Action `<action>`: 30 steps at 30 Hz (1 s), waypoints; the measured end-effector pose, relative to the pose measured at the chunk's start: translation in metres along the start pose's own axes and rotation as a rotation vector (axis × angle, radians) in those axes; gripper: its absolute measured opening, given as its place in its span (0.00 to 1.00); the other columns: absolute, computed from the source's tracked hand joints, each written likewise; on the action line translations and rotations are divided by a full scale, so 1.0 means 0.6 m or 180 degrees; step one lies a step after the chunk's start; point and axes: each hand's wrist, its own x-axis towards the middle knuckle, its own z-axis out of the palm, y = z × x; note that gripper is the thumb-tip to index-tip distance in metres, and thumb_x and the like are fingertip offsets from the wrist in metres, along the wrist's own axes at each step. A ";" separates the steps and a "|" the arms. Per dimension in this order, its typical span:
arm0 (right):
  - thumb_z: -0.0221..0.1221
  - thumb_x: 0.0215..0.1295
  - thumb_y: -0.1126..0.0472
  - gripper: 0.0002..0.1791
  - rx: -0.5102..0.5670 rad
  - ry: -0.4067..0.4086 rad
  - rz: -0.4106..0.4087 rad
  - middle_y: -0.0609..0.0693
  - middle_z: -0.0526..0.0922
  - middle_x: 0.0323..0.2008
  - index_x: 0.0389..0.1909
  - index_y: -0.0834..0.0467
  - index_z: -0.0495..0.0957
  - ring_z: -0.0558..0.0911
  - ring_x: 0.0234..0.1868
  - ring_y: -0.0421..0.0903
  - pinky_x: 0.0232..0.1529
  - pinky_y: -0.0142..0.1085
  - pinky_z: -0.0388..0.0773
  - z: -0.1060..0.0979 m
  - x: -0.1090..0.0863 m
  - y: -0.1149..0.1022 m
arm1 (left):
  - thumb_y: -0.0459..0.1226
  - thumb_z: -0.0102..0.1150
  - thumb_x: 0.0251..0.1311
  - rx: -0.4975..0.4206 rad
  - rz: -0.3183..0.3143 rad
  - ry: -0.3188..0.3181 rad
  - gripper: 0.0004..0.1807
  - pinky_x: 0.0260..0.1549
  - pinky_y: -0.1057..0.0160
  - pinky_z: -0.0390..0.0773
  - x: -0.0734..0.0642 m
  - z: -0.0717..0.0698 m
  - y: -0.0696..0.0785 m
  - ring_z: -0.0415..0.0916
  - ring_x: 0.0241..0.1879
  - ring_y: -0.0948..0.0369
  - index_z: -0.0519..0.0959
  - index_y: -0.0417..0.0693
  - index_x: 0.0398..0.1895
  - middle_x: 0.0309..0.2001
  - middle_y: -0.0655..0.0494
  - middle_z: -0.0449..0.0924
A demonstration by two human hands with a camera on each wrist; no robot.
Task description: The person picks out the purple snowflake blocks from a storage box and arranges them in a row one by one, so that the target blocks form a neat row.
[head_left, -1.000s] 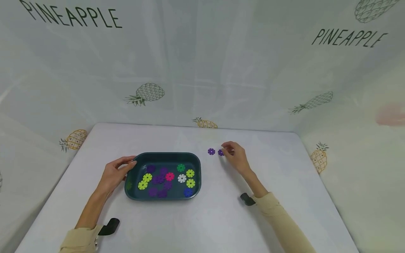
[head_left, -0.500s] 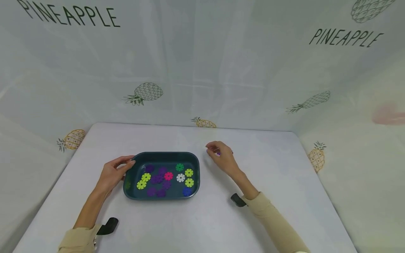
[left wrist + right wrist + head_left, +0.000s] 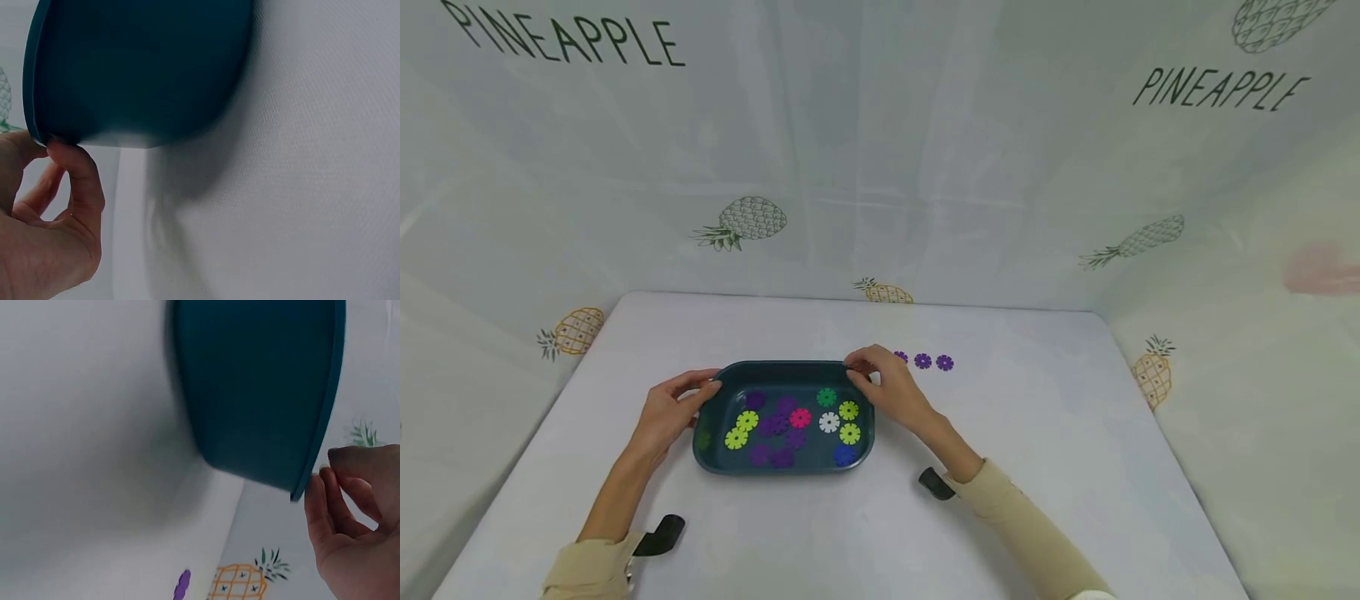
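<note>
My left hand (image 3: 664, 414) pinches the left rim of a dark teal tray (image 3: 782, 472) between thumb and fingers, as the left wrist view also shows. Inside the tray lie several notched plastic discs, among them purple, a pink disc (image 3: 801, 417), a white disc (image 3: 829, 422), a blue disc (image 3: 845, 454) and yellow ones. My right hand (image 3: 891, 390) is at the tray's back right corner, fingers loosely bent. In the right wrist view its fingertips (image 3: 317, 482) are beside the rim, with nothing visible between them and the thumb.
Right of the tray, three purple discs (image 3: 922, 361) lie in a row on the white table (image 3: 1037, 417); the right hand partly covers the leftmost. A pineapple-print curtain (image 3: 970, 167) hangs behind the table's back edge.
My right hand has moved left from the purple discs to the tray's back right corner, uncovering the two right-hand discs of the row. The left hand and tray stay in place.
</note>
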 end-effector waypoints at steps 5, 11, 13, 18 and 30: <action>0.62 0.71 0.69 0.11 -0.0002 -0.0161 -0.0187 0.56 0.83 0.46 0.52 0.65 0.81 0.84 0.45 0.47 0.49 0.34 0.82 0.024 0.006 -0.012 | 0.48 0.60 0.73 0.0053 -0.0031 0.0010 0.28 0.28 0.64 0.83 0.001 0.002 -0.002 0.79 0.34 0.64 0.75 0.37 0.67 0.54 0.41 0.75; 0.61 0.72 0.69 0.12 0.0065 -0.0459 -0.0319 0.57 0.82 0.47 0.53 0.68 0.79 0.83 0.45 0.48 0.49 0.35 0.81 0.050 0.012 -0.020 | 0.49 0.60 0.73 0.0062 -0.0089 0.0010 0.29 0.29 0.64 0.83 0.001 0.002 -0.001 0.79 0.35 0.63 0.75 0.37 0.67 0.55 0.41 0.75; 0.61 0.72 0.69 0.12 0.0060 -0.0540 -0.0343 0.57 0.82 0.48 0.54 0.68 0.79 0.83 0.46 0.48 0.49 0.35 0.81 0.058 0.013 -0.022 | 0.49 0.59 0.74 0.0065 -0.0089 0.0009 0.29 0.29 0.64 0.83 0.001 0.002 -0.001 0.79 0.36 0.62 0.75 0.38 0.68 0.56 0.40 0.74; 0.61 0.73 0.68 0.12 0.0109 -0.0671 -0.0342 0.57 0.81 0.48 0.53 0.66 0.79 0.83 0.47 0.48 0.50 0.38 0.82 0.076 0.011 -0.027 | 0.49 0.59 0.74 0.0042 -0.0071 -0.0002 0.29 0.30 0.64 0.83 0.002 0.004 -0.003 0.79 0.36 0.62 0.75 0.37 0.68 0.57 0.40 0.74; 0.62 0.73 0.66 0.12 -0.0280 -0.1227 -0.0356 0.55 0.82 0.47 0.54 0.64 0.82 0.78 0.44 0.43 0.47 0.26 0.74 0.111 0.011 -0.042 | 0.49 0.60 0.73 -0.0009 -0.0090 -0.0027 0.30 0.30 0.64 0.83 0.003 0.004 -0.006 0.79 0.36 0.65 0.74 0.37 0.68 0.59 0.40 0.74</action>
